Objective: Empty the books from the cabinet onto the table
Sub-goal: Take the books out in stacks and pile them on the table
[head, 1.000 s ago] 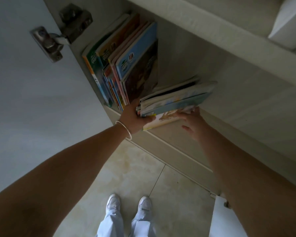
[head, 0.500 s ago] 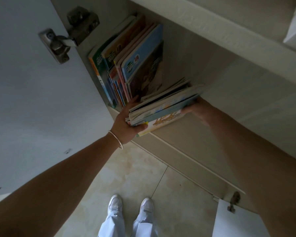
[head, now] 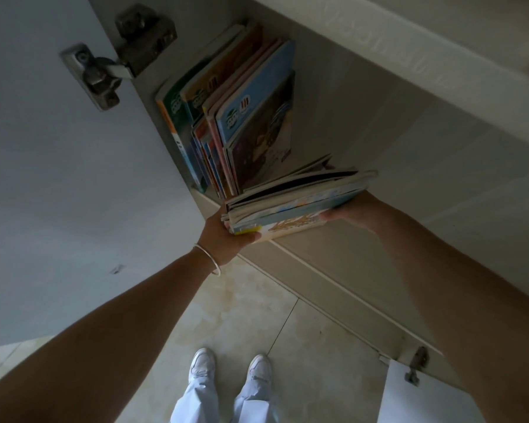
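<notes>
At frame centre, the left hand point(head: 226, 236) and right hand point(head: 350, 213) have their fingers clamped on opposite ends of the book stack point(head: 293, 206), at the cabinet shelf point(head: 205, 198) edge. Hold the stack level with even squeeze so no inner books slip; upright books point(head: 239, 117) remain inside.

**Stack drawn out of the cabinet**

The stack of books point(head: 290, 206) has slid out toward 6 o'clock, past the shelf edge point(head: 208, 198). The right hand point(head: 348, 213) moved from under its front to its 3 o'clock end; the left hand point(head: 229, 239) came back with it.
</notes>
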